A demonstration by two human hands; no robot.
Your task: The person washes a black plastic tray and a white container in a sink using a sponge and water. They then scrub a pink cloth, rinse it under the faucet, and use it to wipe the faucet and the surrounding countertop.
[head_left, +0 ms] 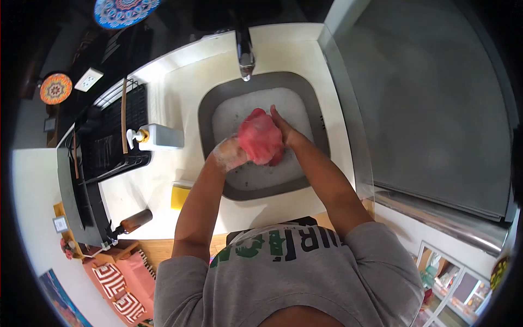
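Observation:
A wet pink-red cloth [260,136] is bunched between my two hands, above the grey sink [206,125] full of soapy water [234,109]. My left hand [234,151], with suds round the wrist, holds the cloth from the left, its fingers hidden under the fabric. On the right, my right hand [283,128] presses against the cloth's edge, its thumb side pointing up toward the faucet. The black and chrome faucet [246,60] stands at the sink's far side, with no stream of water visible.
A white pump bottle [160,136] stands left of the sink, near a black dish rack [109,136]. A yellow sponge [180,196] and an amber bottle [136,220] lie on the near-left counter. A glass panel [351,103] borders the right side.

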